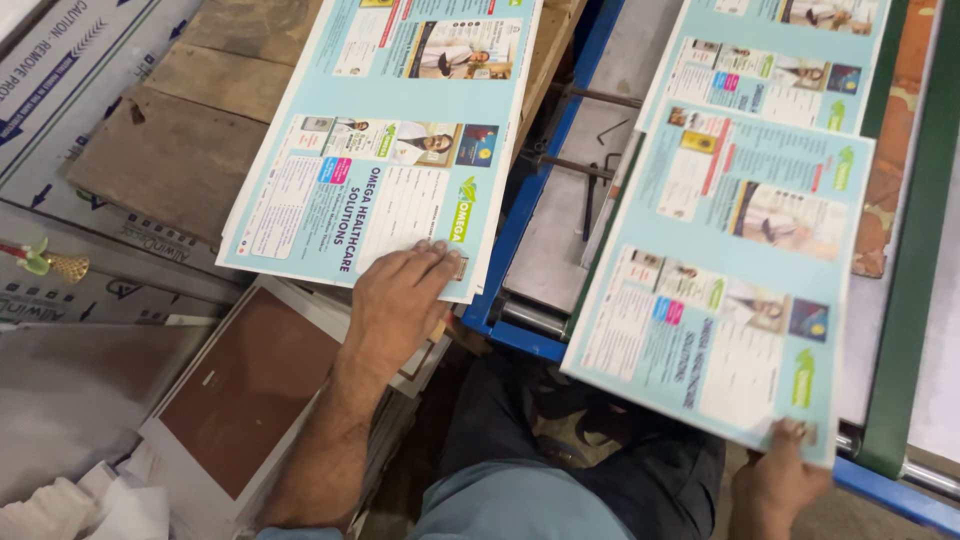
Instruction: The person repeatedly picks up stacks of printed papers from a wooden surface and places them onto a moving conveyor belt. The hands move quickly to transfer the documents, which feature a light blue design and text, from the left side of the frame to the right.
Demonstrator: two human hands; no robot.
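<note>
My left hand [400, 300] lies palm down on the near edge of a stack of light blue printed sheets [370, 150] that rests on a wooden board. My right hand [778, 480] pinches the near corner of another light blue printed sheet [720, 250], fingers closed on its edge. That sheet slopes over a blue-framed machine bed, on top of more sheets of the same print. My dark trousers show between the two hands.
A wooden board [180, 150] lies under the left stack. Brown and white boards [240, 390] are piled at lower left, with crumpled white paper at the corner. The blue machine frame [525, 200] and its metal rods stand between the stacks. A green belt [915, 290] runs along the right.
</note>
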